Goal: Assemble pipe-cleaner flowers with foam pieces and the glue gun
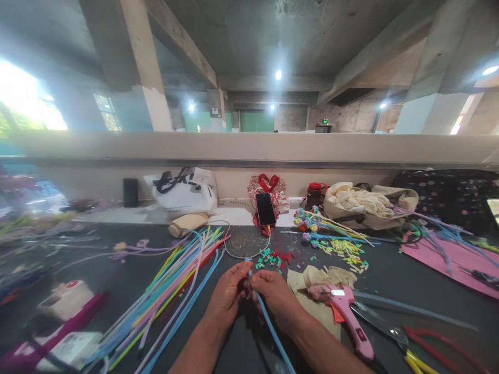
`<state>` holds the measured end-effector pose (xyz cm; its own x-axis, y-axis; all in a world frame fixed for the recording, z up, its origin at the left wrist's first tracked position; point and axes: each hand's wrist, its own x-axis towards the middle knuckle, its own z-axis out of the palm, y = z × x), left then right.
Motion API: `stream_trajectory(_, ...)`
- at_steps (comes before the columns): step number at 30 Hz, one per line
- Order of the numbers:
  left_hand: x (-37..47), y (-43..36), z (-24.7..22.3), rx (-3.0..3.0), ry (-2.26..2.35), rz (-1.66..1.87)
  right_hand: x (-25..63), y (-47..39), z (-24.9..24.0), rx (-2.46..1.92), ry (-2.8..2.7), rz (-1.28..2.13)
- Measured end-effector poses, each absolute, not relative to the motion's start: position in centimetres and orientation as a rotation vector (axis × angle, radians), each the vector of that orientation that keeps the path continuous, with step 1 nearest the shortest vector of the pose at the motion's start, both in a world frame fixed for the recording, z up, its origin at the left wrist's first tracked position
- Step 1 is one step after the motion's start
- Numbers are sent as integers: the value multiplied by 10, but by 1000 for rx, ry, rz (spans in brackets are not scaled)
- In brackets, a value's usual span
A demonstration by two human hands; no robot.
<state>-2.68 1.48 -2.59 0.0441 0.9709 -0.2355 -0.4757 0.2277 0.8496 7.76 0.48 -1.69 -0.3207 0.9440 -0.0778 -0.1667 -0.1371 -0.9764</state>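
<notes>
Both hands meet at the centre of the head view, above the dark table. My left hand is closed, its thumb and forefinger pinched at the upper end of a blue pipe cleaner. Close beside it, my right hand is closed on the same blue strip just below that end. The strip runs down from the fingers to the bottom edge of the view. A small blue tip shows above the fingertips; whatever else lies between the fingers is hidden.
Left lies a bundle of coloured pipe cleaners. Ahead are small cut pieces and a phone leaning on a patterned bag. A pink glue gun rests on cloth at right, beside pliers and a pink sheet.
</notes>
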Motion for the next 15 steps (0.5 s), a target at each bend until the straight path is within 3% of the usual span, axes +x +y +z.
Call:
stream_trajectory(9, -35, 14, -25, 666, 894, 1192, 82, 2, -17, -1139, -1638, 1128)
stream_trajectory(15, -38, 16, -22, 550, 930, 1246, 127, -5, 39, -1238, -1809, 805)
